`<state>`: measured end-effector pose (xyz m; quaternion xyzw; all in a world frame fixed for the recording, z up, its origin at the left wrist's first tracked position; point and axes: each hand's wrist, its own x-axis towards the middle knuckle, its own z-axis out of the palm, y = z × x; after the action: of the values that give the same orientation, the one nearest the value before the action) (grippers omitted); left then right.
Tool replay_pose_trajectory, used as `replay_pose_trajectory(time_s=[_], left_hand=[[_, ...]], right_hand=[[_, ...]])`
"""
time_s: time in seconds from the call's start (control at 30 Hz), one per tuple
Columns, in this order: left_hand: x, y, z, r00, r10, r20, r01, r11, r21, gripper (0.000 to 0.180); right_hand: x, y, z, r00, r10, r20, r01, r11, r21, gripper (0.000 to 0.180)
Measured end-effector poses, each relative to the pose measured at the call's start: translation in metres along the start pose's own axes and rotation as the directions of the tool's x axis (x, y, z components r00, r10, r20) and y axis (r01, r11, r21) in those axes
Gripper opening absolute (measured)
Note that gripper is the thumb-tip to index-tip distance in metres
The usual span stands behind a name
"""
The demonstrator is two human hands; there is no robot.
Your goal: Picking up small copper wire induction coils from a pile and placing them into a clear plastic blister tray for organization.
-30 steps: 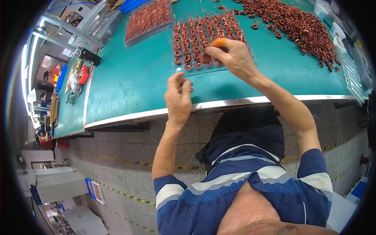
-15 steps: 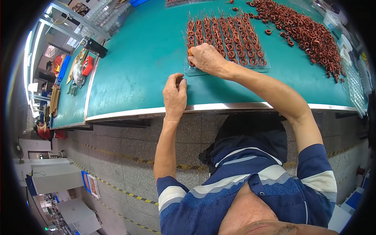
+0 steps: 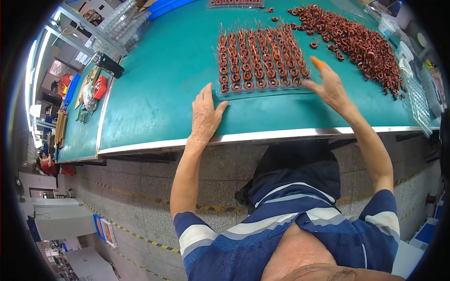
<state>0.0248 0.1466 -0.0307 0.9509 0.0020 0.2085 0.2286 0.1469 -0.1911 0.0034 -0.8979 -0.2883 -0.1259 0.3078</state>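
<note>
A clear plastic tray (image 3: 262, 93) lies on the table, filled with rows of copper-wound ring coils (image 3: 261, 74), their wire ends sticking up. My left hand (image 3: 205, 114) is at the tray's near left corner, fingers stretched and thumb apart, holding nothing. At the near right corner is my right hand (image 3: 332, 90), its thumb by the tray's edge. An orange finger cot (image 3: 318, 63) covers its index fingertip, and the index finger and thumb stand apart with nothing between them.
A large heap of loose coils (image 3: 356, 47) spreads over the far right of the green table (image 3: 154, 103). Clear empty trays (image 3: 419, 105) are stacked at the right edge. Another filled tray (image 3: 236, 3) sits at the far edge. A black bottle (image 3: 110, 65) stands at left.
My right hand has moved from the tray's left side to its near right corner, and its fingers have spread. My left hand has opened and come beside the tray's left corner.
</note>
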Motion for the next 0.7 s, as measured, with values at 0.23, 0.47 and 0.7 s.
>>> replay_pose_trajectory(time_s=[0.23, 0.47, 0.7], left_hand=[[0.006, -0.003, 0.011, 0.997, 0.068, -0.039, -0.066, 0.997, 0.05, 0.064], [0.011, -0.012, 0.026, 0.998, -0.003, -0.068, 0.011, 0.992, 0.129, 0.056], [0.005, -0.034, 0.054, 0.982, -0.098, -0.162, 0.129, 0.973, 0.191, 0.053]], right_hand=[[-0.015, 0.029, 0.023, 0.973, 0.171, 0.157, -0.228, 0.833, 0.503, 0.077], [0.007, 0.047, 0.049, 0.987, 0.093, 0.134, -0.146, 0.874, 0.463, 0.076], [0.032, 0.061, 0.068, 0.979, -0.042, 0.2, -0.023, 0.951, 0.309, 0.074]])
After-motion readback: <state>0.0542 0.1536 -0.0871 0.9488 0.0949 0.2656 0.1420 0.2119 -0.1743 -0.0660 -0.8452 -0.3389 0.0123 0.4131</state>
